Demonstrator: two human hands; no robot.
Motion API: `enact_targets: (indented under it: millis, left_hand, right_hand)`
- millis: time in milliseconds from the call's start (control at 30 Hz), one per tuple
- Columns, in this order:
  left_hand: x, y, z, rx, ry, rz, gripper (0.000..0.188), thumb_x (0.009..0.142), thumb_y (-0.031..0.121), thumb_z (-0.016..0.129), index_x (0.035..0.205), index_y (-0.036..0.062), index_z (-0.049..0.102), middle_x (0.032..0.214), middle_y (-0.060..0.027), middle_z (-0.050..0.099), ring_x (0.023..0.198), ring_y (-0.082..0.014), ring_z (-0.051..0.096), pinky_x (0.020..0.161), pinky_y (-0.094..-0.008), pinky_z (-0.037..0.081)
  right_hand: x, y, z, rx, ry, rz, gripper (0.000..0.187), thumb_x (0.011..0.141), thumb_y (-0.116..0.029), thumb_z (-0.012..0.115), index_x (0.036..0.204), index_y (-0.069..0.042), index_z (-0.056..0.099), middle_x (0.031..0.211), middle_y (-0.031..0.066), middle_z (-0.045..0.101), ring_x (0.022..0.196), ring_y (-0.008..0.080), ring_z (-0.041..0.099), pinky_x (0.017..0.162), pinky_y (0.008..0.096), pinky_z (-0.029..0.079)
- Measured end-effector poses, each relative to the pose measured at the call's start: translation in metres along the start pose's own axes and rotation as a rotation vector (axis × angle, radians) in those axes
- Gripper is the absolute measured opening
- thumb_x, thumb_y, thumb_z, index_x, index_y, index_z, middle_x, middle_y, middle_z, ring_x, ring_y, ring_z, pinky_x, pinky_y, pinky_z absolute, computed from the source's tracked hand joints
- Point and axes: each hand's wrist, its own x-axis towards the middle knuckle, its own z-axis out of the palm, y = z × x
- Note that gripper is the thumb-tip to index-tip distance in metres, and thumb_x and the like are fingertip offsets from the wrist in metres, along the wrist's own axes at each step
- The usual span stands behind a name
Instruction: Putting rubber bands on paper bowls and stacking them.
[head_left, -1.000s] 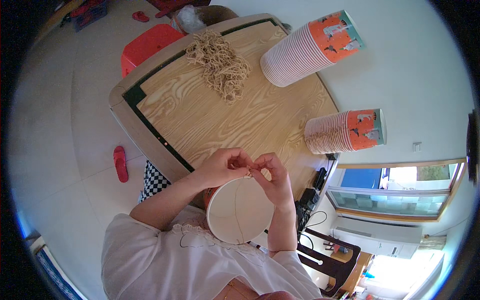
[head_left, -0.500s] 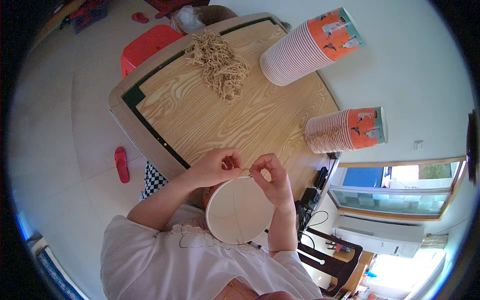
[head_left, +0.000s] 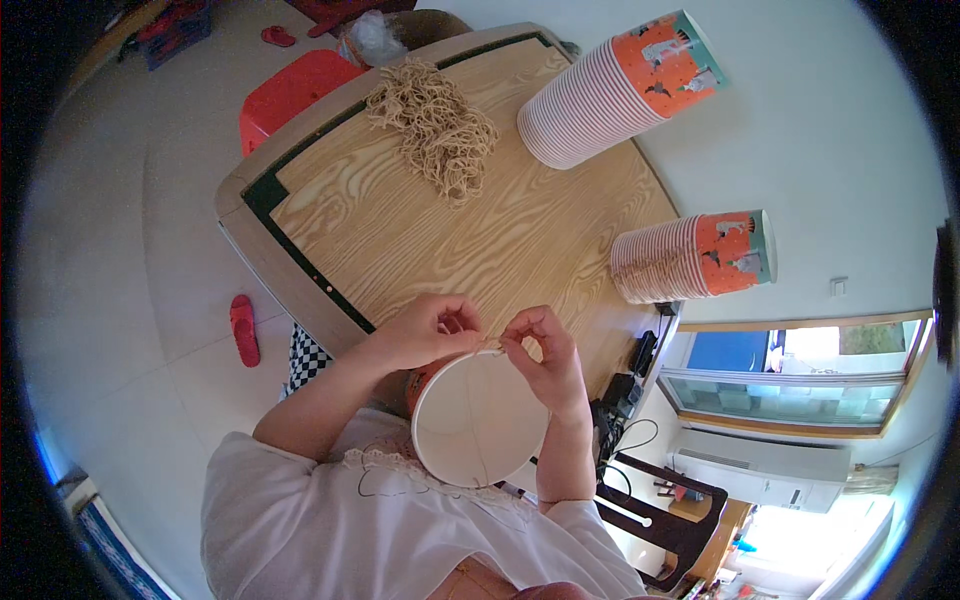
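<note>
A large paper bucket (head_left: 455, 425), white inside with an orange printed outside, is tilted against my front at the table's near edge, its opening facing up toward me. One thin tan string (head_left: 477, 445) crosses the opening from the lower rim to the far rim. At that far rim my left hand (head_left: 440, 330) is closed, thumb and fingertips pinched together on the string. Close beside it my right hand (head_left: 545, 360) pinches the string too, thumb against forefinger. The fingertips nearly meet; the bit of string between them is too small to make out fully.
On the wooden table (head_left: 400, 240) lies a tangled heap of tan string (head_left: 435, 130). Toward the wall stand a tall stack of paper buckets (head_left: 590, 105) and a shorter stack (head_left: 655, 262) with strings along its rims. Black adapters and cables (head_left: 620, 390) sit at the right edge.
Hardly anything differs. Both hands keep their pinch at the bucket's far rim, with only a tiny shift of the fingers and a slight shift of the view.
</note>
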Motion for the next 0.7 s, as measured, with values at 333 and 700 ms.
enact_targets:
  millis: [333,700]
  left_hand:
    - [0.002,0.001,0.002,-0.061,-0.045,-0.028,0.016,0.083,0.017,0.063,0.087,0.001,0.061,0.075,-0.0018,0.061,0.068,-0.0075,0.055,0.061,-0.022,0.045]
    - [0.001,0.022,0.008,0.063,-0.016,-0.022,0.02,0.081,0.021,0.066,0.086,0.0017,0.062,0.074,-0.002,0.062,0.066,-0.0079,0.055,0.06,-0.0231,0.045]
  right_hand:
    - [0.001,-0.003,0.001,0.001,0.032,-0.006,0.016,0.077,0.009,0.059,0.089,-0.001,0.052,0.083,0.0024,0.053,0.08,0.0105,0.053,0.076,0.0235,0.044]
    - [0.001,-0.001,0.0,-0.036,0.017,0.003,0.015,0.077,0.009,0.058,0.088,0.0,0.052,0.083,0.0027,0.053,0.079,0.0099,0.054,0.075,0.0229,0.044]
